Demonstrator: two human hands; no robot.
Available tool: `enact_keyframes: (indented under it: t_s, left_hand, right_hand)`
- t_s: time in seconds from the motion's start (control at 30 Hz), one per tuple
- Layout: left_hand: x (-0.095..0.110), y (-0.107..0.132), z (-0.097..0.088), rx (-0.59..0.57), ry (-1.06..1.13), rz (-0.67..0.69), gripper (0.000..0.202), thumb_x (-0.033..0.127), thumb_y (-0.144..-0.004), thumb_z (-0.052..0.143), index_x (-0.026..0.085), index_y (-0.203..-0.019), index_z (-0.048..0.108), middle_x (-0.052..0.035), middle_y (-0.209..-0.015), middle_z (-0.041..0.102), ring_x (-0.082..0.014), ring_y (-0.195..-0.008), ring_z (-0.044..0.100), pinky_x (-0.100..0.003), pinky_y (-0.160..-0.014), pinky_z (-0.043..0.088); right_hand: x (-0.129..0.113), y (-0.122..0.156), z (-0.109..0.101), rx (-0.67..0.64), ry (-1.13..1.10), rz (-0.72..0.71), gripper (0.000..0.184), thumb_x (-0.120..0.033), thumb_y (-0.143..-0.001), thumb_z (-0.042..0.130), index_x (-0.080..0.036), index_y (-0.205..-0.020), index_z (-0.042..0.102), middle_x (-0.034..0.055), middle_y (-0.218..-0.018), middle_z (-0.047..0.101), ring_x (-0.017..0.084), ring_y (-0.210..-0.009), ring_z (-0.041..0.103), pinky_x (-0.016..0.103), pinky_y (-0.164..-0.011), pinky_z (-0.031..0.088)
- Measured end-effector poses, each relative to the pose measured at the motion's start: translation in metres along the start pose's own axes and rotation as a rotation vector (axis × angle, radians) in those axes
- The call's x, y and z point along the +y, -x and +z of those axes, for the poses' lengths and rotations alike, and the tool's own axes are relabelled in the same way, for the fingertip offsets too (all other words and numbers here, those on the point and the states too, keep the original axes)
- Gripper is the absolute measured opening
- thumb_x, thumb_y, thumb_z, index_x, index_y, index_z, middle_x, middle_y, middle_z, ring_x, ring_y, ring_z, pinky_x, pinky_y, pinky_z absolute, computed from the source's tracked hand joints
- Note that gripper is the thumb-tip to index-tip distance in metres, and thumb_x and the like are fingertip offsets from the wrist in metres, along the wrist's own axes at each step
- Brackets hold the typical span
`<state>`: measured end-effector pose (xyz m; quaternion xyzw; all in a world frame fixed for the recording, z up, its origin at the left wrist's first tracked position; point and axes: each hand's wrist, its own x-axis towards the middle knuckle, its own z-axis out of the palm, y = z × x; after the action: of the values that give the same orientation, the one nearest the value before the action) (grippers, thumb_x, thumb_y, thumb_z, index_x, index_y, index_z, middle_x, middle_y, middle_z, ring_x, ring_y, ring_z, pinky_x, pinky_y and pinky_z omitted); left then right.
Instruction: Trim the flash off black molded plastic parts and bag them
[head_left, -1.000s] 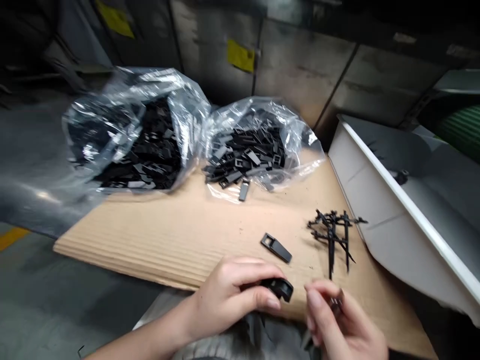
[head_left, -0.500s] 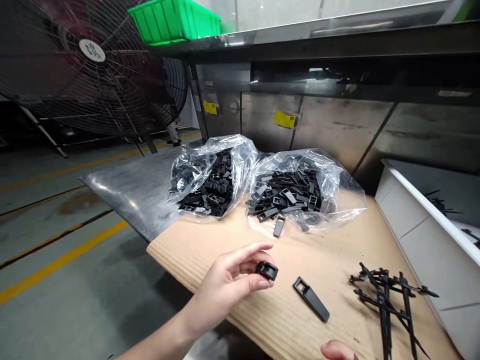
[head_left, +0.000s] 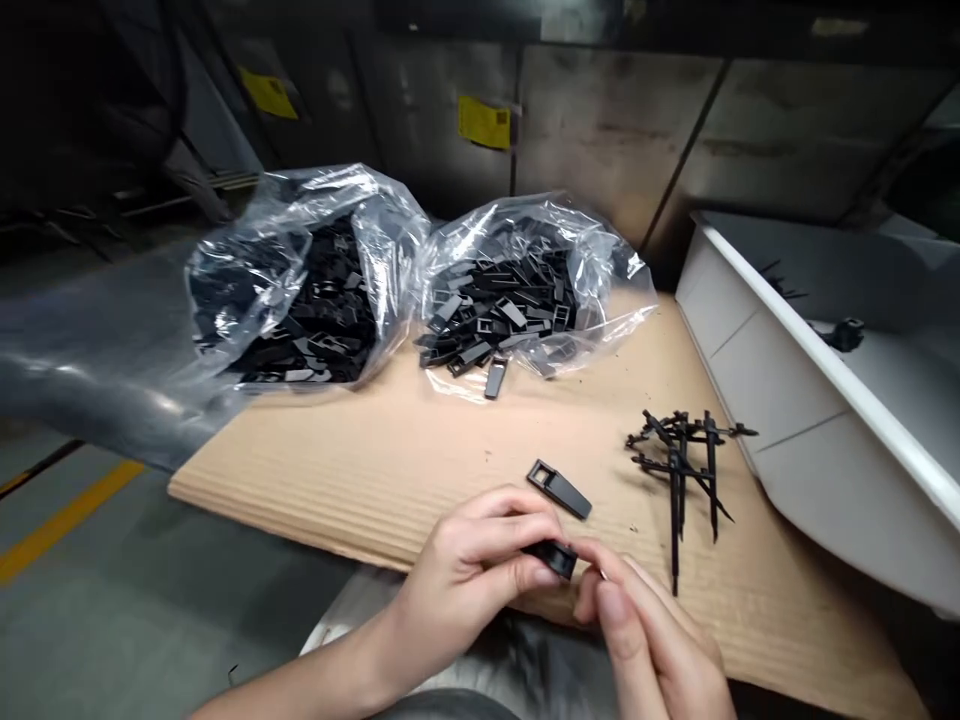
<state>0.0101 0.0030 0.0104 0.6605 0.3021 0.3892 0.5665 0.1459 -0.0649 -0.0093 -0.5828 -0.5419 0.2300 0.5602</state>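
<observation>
Near the cardboard's front edge, my left hand [head_left: 484, 555] pinches a small rounded black plastic part [head_left: 556, 557] between thumb and fingers. My right hand [head_left: 649, 625] meets it from the right, its index fingertip at the part's side. The right thumb and fingers are drawn together; a tiny pale speck shows between them, too small to name. Just beyond both hands lies a flat, tapered black plastic piece [head_left: 562, 490] with a square hole at one end. Farther right stands a tangle of thin black plastic sprues [head_left: 686, 460].
Two clear plastic bags hold many black parts, a left bag [head_left: 390, 240] and a right bag [head_left: 611, 260]. One loose tapered piece [head_left: 495, 378] lies before the right bag. A white bin [head_left: 795, 400] borders the right side. Cardboard [head_left: 360, 470] covers the table.
My right hand has come in from the lower edge to the black part in my left hand. The view has tilted down and turned right.
</observation>
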Motion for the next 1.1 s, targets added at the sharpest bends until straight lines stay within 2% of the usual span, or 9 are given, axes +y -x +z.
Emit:
enact_keyframes:
  t_s: [0.13, 0.23, 0.4, 0.6, 0.73, 0.8, 0.93, 1.0, 1.1]
  left_hand:
    - [-0.004, -0.001, 0.001, -0.009, 0.016, 0.023, 0.018, 0.010, -0.079, 0.058, 0.020, -0.091, 0.068, -0.0034, -0.087, 0.060, -0.0149, -0.082, 0.059, -0.020, -0.075, 0.046]
    - [-0.004, -0.001, -0.002, -0.011, 0.015, 0.054, 0.018, 0.011, -0.079, 0.058, 0.019, -0.093, 0.068, -0.0046, -0.087, 0.062, -0.0157, -0.082, 0.059, -0.021, -0.075, 0.047]
    - [-0.005, -0.001, -0.004, -0.016, 0.007, 0.066, 0.018, 0.010, -0.080, 0.057, 0.017, -0.093, 0.067, -0.0057, -0.087, 0.062, -0.0160, -0.083, 0.059, -0.021, -0.075, 0.047]
    - [-0.006, 0.000, -0.006, -0.041, 0.004, 0.076, 0.018, 0.013, -0.081, 0.055, 0.017, -0.094, 0.067, -0.0061, -0.088, 0.062, -0.0162, -0.083, 0.059, -0.022, -0.075, 0.047]
    - [-0.004, -0.001, -0.006, -0.066, 0.013, 0.064, 0.015, 0.019, -0.082, 0.055, 0.017, -0.091, 0.068, -0.0069, -0.086, 0.064, -0.0180, -0.082, 0.060, -0.025, -0.075, 0.048]
    - [-0.004, -0.001, -0.007, -0.066, 0.009, 0.057, 0.015, 0.021, -0.082, 0.055, 0.017, -0.090, 0.068, -0.0074, -0.086, 0.064, -0.0189, -0.082, 0.060, -0.026, -0.075, 0.049]
    - [-0.005, -0.001, -0.007, -0.062, -0.006, 0.064, 0.015, 0.015, -0.081, 0.055, 0.017, -0.090, 0.068, -0.0066, -0.087, 0.063, -0.0175, -0.083, 0.060, -0.024, -0.075, 0.047]
    - [-0.005, -0.001, -0.007, -0.064, -0.003, 0.064, 0.016, 0.011, -0.080, 0.056, 0.016, -0.089, 0.068, -0.0057, -0.087, 0.062, -0.0163, -0.083, 0.059, -0.022, -0.075, 0.047]
    - [-0.004, 0.000, -0.007, -0.064, -0.013, 0.045, 0.016, 0.008, -0.079, 0.056, 0.015, -0.088, 0.068, -0.0052, -0.087, 0.061, -0.0154, -0.083, 0.059, -0.020, -0.076, 0.046]
  right_hand:
    - [0.001, 0.002, 0.004, -0.041, -0.003, -0.080, 0.025, -0.012, -0.080, 0.051, -0.023, -0.100, 0.062, 0.0012, -0.076, 0.063, 0.014, -0.068, 0.054, 0.023, -0.062, 0.044]
    - [0.000, 0.002, 0.004, -0.064, 0.031, -0.118, 0.028, -0.009, -0.079, 0.052, -0.022, -0.102, 0.060, 0.0012, -0.077, 0.061, 0.013, -0.069, 0.052, 0.023, -0.063, 0.042]
    - [-0.003, -0.001, 0.002, -0.094, 0.099, -0.156, 0.027, -0.006, -0.079, 0.052, -0.019, -0.102, 0.059, 0.0028, -0.079, 0.060, 0.014, -0.068, 0.050, 0.024, -0.062, 0.041]
    - [-0.003, -0.003, -0.002, -0.158, 0.143, -0.131, 0.024, -0.009, -0.081, 0.050, -0.018, -0.102, 0.059, 0.0028, -0.075, 0.058, 0.013, -0.068, 0.051, 0.023, -0.060, 0.042]
    - [-0.002, -0.006, -0.008, -0.183, 0.261, -0.167, 0.024, -0.010, -0.081, 0.049, -0.017, -0.102, 0.058, 0.0034, -0.078, 0.061, 0.014, -0.074, 0.057, 0.022, -0.066, 0.045]
    - [-0.003, -0.005, -0.009, -0.131, 0.304, -0.111, 0.024, -0.014, -0.082, 0.050, -0.018, -0.104, 0.057, 0.0033, -0.080, 0.063, 0.014, -0.076, 0.059, 0.022, -0.069, 0.045]
    - [-0.010, -0.002, -0.006, -0.008, 0.158, 0.111, 0.015, -0.023, -0.085, 0.046, -0.024, -0.095, 0.057, -0.0016, -0.068, 0.059, 0.010, -0.054, 0.054, 0.020, -0.053, 0.044]
    - [-0.012, -0.001, -0.004, -0.023, 0.090, 0.090, 0.014, -0.019, -0.085, 0.045, -0.025, -0.086, 0.058, -0.0039, -0.063, 0.056, 0.008, -0.047, 0.049, 0.018, -0.050, 0.041]
    - [-0.012, -0.003, -0.002, -0.055, 0.085, 0.069, 0.016, -0.016, -0.084, 0.046, -0.025, -0.082, 0.059, -0.0055, -0.059, 0.053, 0.006, -0.043, 0.045, 0.017, -0.047, 0.038]
